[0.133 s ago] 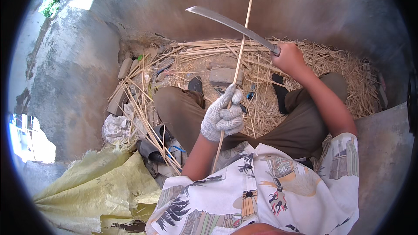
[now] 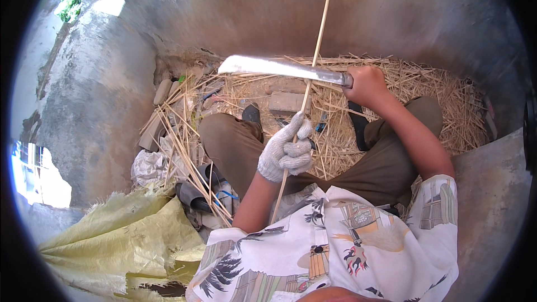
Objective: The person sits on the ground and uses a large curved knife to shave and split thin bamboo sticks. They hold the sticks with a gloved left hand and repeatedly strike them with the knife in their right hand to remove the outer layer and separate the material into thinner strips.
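In a pale knitted glove, my left hand is closed round a long thin bamboo strip. The strip slants from beside my left forearm up past the top of the picture. My bare right hand grips the handle of a machete, whose slightly curved blade points left. Its blade lies across the strip above my gloved hand and shines brightly along its flat. Whether the edge touches the strip I cannot tell.
Shavings cover the ground around my crossed legs. A brick lies ahead between my feet. Several loose strips lean at my left, beside dark sandals and a torn yellow woven sack. Concrete walls stand close around.
The machete has come down nearer my gloved hand, and its blade has turned from edge-on to showing its bright flat. My left hand keeps its hold on the strip.
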Available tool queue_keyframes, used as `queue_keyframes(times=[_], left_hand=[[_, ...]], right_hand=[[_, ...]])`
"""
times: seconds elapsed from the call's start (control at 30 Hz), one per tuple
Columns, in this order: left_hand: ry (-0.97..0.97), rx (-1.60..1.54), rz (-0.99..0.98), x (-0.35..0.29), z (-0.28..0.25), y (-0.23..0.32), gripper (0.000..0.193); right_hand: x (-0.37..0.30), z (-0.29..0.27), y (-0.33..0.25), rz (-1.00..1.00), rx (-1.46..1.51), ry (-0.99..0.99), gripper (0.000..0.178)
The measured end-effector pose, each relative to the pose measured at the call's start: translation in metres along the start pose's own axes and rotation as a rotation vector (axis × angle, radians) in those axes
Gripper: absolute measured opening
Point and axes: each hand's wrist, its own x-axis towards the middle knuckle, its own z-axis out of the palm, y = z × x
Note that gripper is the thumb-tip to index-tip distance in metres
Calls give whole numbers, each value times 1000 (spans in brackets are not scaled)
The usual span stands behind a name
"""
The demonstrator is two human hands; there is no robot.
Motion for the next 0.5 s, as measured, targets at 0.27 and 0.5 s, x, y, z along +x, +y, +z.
queue_keyframes(times=[0.27, 0.5], left_hand=[[220, 181, -72, 6, 5, -6, 47], [287, 230, -64, 4, 4, -6, 45]], right_hand=[[36, -26, 37, 450, 70, -122, 29], [20, -19, 24, 433, -18, -71, 28]])
